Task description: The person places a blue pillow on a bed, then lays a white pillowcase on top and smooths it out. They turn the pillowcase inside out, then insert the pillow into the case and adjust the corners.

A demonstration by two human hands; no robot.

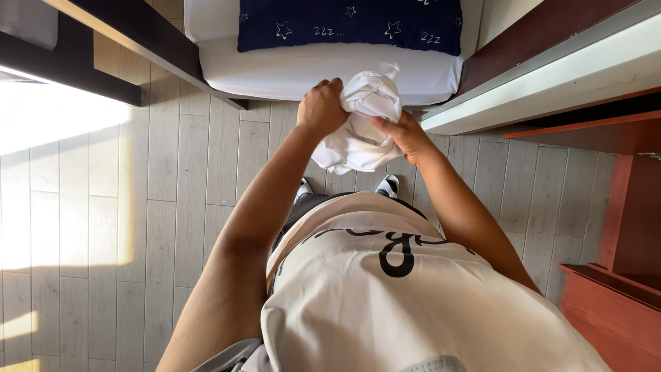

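A bunched white cloth (363, 124) hangs in front of my body, held in both hands. My left hand (321, 105) grips its upper left part with the fingers curled tight. On the cloth's right side, my right hand (405, 135) pinches the fabric between thumb and fingers. Folds of the cloth droop below the hands, above my feet. Just beyond the hands lies a bed with a white mattress (310, 72) and a dark blue blanket (351, 24) patterned with white stars.
Pale wood-plank floor (172, 207) spreads to the left, with a bright sun patch. A dark bed frame (138, 31) runs along the upper left. A white ledge (551, 79) and reddish wooden furniture (613, 275) stand on the right.
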